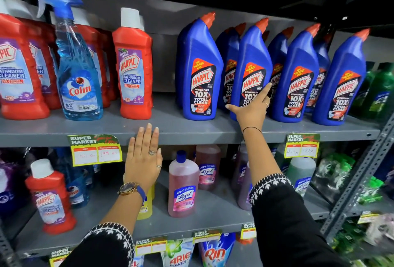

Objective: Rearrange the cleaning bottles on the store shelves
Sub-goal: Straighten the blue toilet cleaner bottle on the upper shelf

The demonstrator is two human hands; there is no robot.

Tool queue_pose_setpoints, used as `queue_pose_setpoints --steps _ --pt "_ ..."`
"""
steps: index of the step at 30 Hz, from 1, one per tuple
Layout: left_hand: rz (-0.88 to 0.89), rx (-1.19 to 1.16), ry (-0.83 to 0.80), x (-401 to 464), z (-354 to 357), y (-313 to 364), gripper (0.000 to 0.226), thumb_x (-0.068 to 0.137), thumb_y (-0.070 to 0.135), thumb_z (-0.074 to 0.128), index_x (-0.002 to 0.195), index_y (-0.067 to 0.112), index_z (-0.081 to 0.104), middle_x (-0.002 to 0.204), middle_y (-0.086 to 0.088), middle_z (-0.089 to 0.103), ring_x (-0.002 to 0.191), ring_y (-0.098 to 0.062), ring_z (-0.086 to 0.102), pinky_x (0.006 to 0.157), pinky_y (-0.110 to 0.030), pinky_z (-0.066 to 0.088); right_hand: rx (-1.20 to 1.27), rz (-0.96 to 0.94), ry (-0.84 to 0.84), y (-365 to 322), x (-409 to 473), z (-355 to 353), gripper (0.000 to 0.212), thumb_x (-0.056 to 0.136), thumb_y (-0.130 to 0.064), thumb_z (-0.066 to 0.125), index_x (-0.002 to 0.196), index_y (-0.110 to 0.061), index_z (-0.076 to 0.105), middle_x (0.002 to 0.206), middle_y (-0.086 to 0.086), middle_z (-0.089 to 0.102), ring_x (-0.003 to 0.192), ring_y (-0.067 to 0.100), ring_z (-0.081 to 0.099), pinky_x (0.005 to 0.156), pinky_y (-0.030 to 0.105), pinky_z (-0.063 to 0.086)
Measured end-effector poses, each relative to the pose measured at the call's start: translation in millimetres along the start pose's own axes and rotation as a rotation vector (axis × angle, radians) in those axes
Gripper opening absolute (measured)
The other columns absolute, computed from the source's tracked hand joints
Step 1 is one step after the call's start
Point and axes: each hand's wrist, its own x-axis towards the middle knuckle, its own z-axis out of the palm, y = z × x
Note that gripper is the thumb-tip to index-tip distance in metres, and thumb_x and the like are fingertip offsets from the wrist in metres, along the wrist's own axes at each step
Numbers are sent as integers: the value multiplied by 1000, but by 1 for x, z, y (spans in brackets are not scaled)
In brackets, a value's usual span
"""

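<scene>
On the upper shelf (pixel 170 132) stand several blue Harpic toilet-cleaner bottles with orange caps. My right hand (pixel 252 109) touches the second front blue bottle (pixel 251 68) with spread fingers, not wrapped around it. The leftmost blue bottle (pixel 199 70) stands apart to its left. My left hand (pixel 145 160) hovers flat and empty before the shelf edge. A red Harpic bathroom cleaner (pixel 133 66) and a blue Colin spray bottle (pixel 77 70) stand further left, with more red bottles (pixel 19 70) beside them.
The lower shelf (pixel 213 209) holds a pink Lizol bottle (pixel 183 185), a red Harpic bottle (pixel 50 198), a yellow bottle behind my left wrist and a green Lizol bottle (pixel 301 173). Green bottles (pixel 381 90) stand far right. A metal upright (pixel 358 177) borders the right side.
</scene>
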Motion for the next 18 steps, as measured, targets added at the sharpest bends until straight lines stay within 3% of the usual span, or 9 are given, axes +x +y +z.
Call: queue_pose_setpoints --steps 3,5,7,9,11,13,15,18 --pt "-1 9 -17 1 -2 0 72 92 23 33 153 13 -3 160 -8 -3 147 -19 -7 119 -36 -4 2 1 -3 0 0 0 133 58 -32 89 149 -22 -8 153 19 17 136 38 29 105 63 31" --pt "-6 12 -30 2 -3 0 73 91 22 33 153 13 -4 155 -12 10 147 -18 -8 119 -36 -4 -3 11 -7 -1 -1 -1 133 59 -33 88 149 -22 -9 156 16 13 139 36 24 109 65 22" --pt "-2 17 -39 1 -5 0 73 91 22 33 153 13 -4 153 -13 14 147 -18 -8 119 -35 -4 -124 5 34 -5 -8 -4 132 61 -39 85 149 -21 -11 160 8 3 145 32 10 110 67 7" --pt "2 28 -49 1 -5 0 73 91 22 33 153 12 -3 152 -14 17 146 -18 -9 119 -36 -4 -238 -55 177 -5 -30 -5 124 66 -49 78 149 -18 -9 160 4 -3 147 28 -2 109 67 2" --pt "7 42 -58 1 -5 -1 71 91 23 33 153 12 1 152 -15 19 146 -19 -9 119 -36 -4 -119 -130 338 6 -72 0 106 78 -55 66 150 -17 -2 160 3 -1 147 24 -3 111 65 1" --pt "8 56 -61 1 -5 -1 69 91 23 33 153 12 4 152 -15 19 146 -19 -10 119 -36 -4 144 -143 394 26 -130 13 86 86 -45 60 149 -17 9 159 0 6 147 18 3 114 62 3" --pt "3 62 -62 1 -4 -1 70 91 23 34 153 12 4 152 -14 17 146 -19 -10 119 -36 -4 234 -111 339 47 -183 34 75 86 -34 60 146 -15 19 156 0 17 144 11 11 114 60 10" --pt "10 61 -53 0 -4 -1 69 90 23 35 152 12 5 154 -12 10 146 -19 -10 119 -36 -4 212 -17 76 62 -223 69 77 79 -37 65 143 -17 27 152 7 25 142 15 18 113 61 15"
